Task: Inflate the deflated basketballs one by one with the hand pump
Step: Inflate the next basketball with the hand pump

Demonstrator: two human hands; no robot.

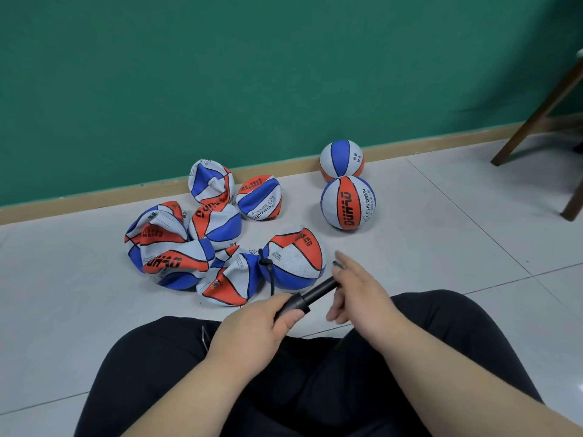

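Observation:
A black hand pump lies slanted over my lap. My left hand grips its thick barrel. My right hand sits at the handle end, blurred, fingers curled round the handle with the index finger stretched out. A thin black hose runs from the pump to a partly filled red, white and blue basketball on the floor just ahead. Several crumpled deflated basketballs lie in a heap to its left. Two round inflated basketballs stand further back on the right, the farther one against the wall.
I sit on a pale tiled floor with my legs in black trousers. A green wall with a tan baseboard closes the back. Dark wooden furniture legs stand at the far right.

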